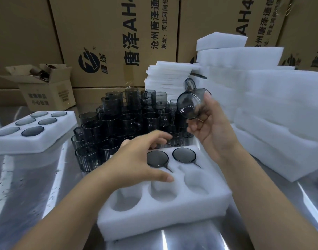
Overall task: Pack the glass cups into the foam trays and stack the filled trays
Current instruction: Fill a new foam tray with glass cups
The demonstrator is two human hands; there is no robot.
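Note:
A white foam tray (172,212) lies in front of me on the steel table. Two smoky glass cups (157,158) sit upside down in its far holes; the nearer holes are bare. My right hand (214,130) holds another smoky glass cup (190,103) tilted in the air above the tray's far right corner, handle up. My left hand (142,163) hovers over the tray's left side with fingers spread and relaxed, holding nothing. A heap of loose glass cups (129,116) stands just beyond the tray. A filled tray (33,139) sits at the left.
Stacks of white foam trays (273,109) fill the right side, and a pile of thin foam sheets (165,78) stands behind the cups. Large cardboard cartons (109,33) wall off the back. A small open carton (46,87) sits at the back left.

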